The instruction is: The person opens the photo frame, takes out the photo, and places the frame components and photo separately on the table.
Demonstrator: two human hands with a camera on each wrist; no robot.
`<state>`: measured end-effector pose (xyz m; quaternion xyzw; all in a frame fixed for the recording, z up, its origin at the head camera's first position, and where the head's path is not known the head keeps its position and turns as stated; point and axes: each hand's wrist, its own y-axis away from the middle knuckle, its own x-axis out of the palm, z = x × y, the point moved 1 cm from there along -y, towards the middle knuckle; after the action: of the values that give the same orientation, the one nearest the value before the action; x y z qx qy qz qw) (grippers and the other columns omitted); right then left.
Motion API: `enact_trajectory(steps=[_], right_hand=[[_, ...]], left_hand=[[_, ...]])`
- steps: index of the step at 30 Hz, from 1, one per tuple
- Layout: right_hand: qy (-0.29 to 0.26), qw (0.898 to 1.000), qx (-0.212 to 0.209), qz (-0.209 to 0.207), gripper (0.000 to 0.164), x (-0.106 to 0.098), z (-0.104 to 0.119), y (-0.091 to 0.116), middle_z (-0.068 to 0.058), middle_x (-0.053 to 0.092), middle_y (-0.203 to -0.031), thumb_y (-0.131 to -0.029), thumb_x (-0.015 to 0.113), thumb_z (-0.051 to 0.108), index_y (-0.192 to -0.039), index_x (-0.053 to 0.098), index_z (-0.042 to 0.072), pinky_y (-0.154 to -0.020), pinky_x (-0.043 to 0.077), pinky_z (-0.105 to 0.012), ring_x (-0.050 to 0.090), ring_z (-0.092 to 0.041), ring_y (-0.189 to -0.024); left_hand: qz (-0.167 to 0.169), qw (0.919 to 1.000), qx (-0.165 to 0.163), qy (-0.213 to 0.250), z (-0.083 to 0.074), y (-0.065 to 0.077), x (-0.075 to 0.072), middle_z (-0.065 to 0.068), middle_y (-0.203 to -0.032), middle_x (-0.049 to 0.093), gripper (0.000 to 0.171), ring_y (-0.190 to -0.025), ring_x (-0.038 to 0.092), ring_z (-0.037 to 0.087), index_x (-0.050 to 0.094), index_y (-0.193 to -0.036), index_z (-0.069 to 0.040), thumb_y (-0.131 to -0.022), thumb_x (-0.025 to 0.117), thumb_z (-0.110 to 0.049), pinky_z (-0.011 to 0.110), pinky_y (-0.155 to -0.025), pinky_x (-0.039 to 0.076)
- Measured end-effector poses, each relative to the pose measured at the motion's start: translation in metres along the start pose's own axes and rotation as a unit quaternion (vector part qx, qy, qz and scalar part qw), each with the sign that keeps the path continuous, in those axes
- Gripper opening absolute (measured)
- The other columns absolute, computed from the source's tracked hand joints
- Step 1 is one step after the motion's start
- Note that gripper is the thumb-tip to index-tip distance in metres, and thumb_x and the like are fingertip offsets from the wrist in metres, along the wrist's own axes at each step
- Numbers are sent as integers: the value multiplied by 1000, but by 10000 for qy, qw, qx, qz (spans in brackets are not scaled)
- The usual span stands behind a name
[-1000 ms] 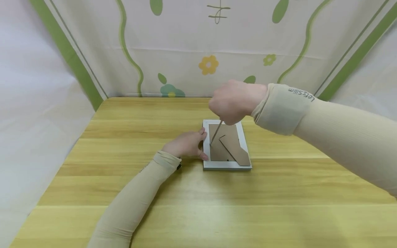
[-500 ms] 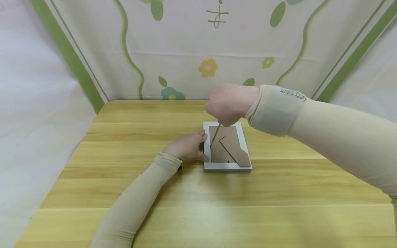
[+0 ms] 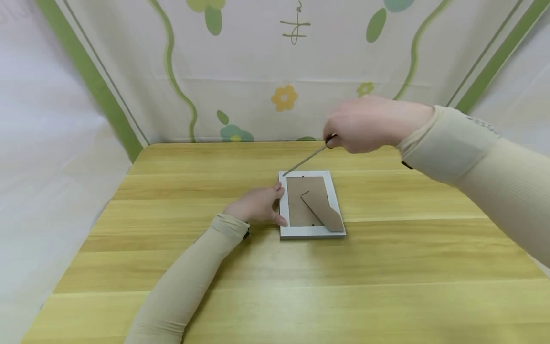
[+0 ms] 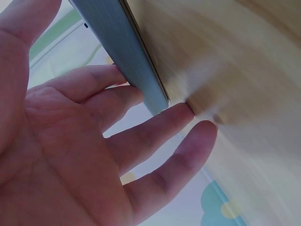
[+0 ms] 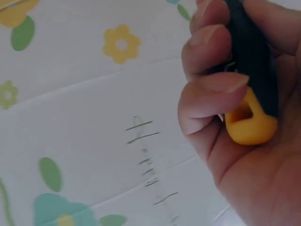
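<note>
A white picture frame (image 3: 312,231) lies back up on the table, its brown backing board (image 3: 296,210) and fold-out stand (image 3: 330,217) showing. My left hand (image 3: 257,204) rests against the frame's left side, fingers spread and fairly straight; in the left wrist view its fingertips (image 4: 136,96) meet the frame's side (image 4: 124,52). My right hand (image 3: 365,125), raised behind and right of the frame, grips a screwdriver (image 3: 306,158). The dark handle with a yellow end (image 5: 254,129) fills my curled fingers in the right wrist view. Its shaft slants down-left, tip over the frame's far left corner.
The wooden table (image 3: 172,267) extends around the frame on all sides. A white cloth backdrop (image 3: 240,57) with printed flowers and leaves hangs behind its far edge. Small dark tabs (image 3: 313,225) sit along the backing board's border.
My right hand has moved right and slightly up with the screwdriver. The tip has left the backing's left edge for the far left corner, the shaft now lying flatter. My left hand stays put.
</note>
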<state>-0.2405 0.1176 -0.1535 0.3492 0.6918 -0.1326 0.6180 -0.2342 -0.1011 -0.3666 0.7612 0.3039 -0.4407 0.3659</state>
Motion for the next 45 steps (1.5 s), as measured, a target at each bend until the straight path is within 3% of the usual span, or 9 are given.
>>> enact_trajectory(steps=[3, 8, 16, 22, 25, 29, 32, 38, 45], right_hand=[[-574, 9978, 305, -98, 12, 21, -19, 15, -2, 64, -95, -100, 55, 11, -103, 66, 10, -73, 50, -44, 58, -20, -82], [-1674, 9833, 714, -55, 13, 76, -48, 39, -7, 61, -97, -102, 47, 3, -115, 50, 2, -67, 48, -37, 54, -19, -74], [-2147, 9719, 926, -287, 14, 156, -74, 68, -4, 63, -93, -100, 50, -1, -114, 52, 0, -64, 46, -36, 56, -16, -74], [-2687, 9513, 1504, -119, 15, 209, -79, 81, -10, 61, -90, -103, 43, 4, -114, 46, -6, -61, 43, -35, 51, -17, -69], [-3094, 9327, 1847, 170, 25, 230, -78, 84, -15, 58, -92, -105, 37, 7, -118, 41, -13, -60, 45, -37, 52, -20, -70], [-3254, 9198, 2154, 406, 28, 245, -74, 85, -18, 56, -91, -104, 35, 6, -119, 38, -18, -62, 48, -39, 53, -25, -72], [-3045, 9251, 2241, 339, 23, 249, -70, 84, -19, 56, -88, -102, 38, 4, -112, 41, -17, -65, 49, -41, 56, -27, -76], [-2997, 9200, 2431, 688, 14, 252, -63, 79, -10, 53, -74, -101, 47, 6, -95, 50, -7, -49, 44, -32, 52, -21, -60], [-2744, 9283, 2361, 850, 14, 250, -63, 73, -8, 55, -78, -99, 52, 10, -96, 54, -3, -57, 45, -34, 53, -22, -67]], left_hand=[[40, 10000, -27, 27, -1, -1, 0, 11, -163, 15, 104, -146, 24, 26, 26, -156, -6, -79, 76, -54, 36, -116, 26], [46, 10000, -50, 66, -2, -2, 0, 10, -163, 14, 104, -146, 24, 27, 26, -156, -6, -79, 76, -53, 37, -116, 25], [30, 9999, 9, 134, -1, -3, -1, 11, -163, 14, 104, -146, 23, 27, 25, -156, -5, -79, 77, -52, 36, -117, 24], [43, 9999, 37, 116, 2, -4, 0, 12, -163, 14, 104, -147, 22, 26, 24, -156, -4, -80, 77, -51, 35, -117, 23], [70, 9999, 15, 90, 4, -3, 0, 11, -163, 13, 105, -147, 22, 26, 23, -156, -5, -79, 77, -52, 35, -117, 24], [102, 9999, -33, 136, 6, -2, 0, 10, -163, 12, 105, -146, 22, 26, 23, -156, -6, -79, 77, -52, 35, -116, 25], [77, 9998, -23, 191, 7, -1, -1, 11, -163, 12, 105, -146, 23, 27, 23, -156, -6, -79, 77, -51, 36, -116, 26], [26, 9998, -15, 195, 10, -1, -2, 11, -162, 13, 105, -146, 23, 27, 24, -156, -5, -78, 78, -52, 36, -116, 26], [-5, 9999, 7, 140, 13, -1, 2, 10, -162, 16, 104, -146, 24, 26, 26, -155, -6, -78, 78, -51, 35, -115, 28]])
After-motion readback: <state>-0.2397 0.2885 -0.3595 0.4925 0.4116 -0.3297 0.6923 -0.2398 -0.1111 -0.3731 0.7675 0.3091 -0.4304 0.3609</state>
